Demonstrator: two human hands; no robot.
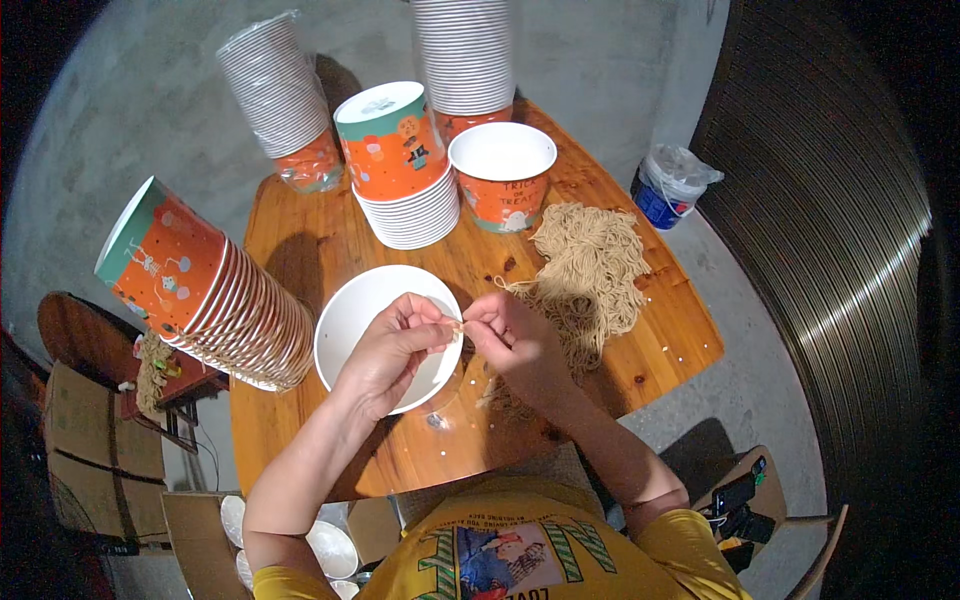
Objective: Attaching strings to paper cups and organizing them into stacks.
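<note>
My left hand [395, 350] and my right hand [505, 335] meet fingertip to fingertip, both pinching a short bit of tan cord [457, 330] at the rim of a paper bucket. That bucket [345, 325], white inside, lies with its mouth toward me below my hands. To the right of my right hand spreads a tangled heap of tan cord [595, 265]. Leaning at the left is a stack of nested orange and green buckets [180, 265], with tan cords across their rims. What my fingers do with the cord is partly hidden.
On the wooden table [460, 440] behind stand an upright bucket [505, 195], an upside-down stack [395, 155] and a tall stack [465, 50]. Another wrapped stack [275, 90] is at the far left. A lined pail [675, 185] sits on the floor, right.
</note>
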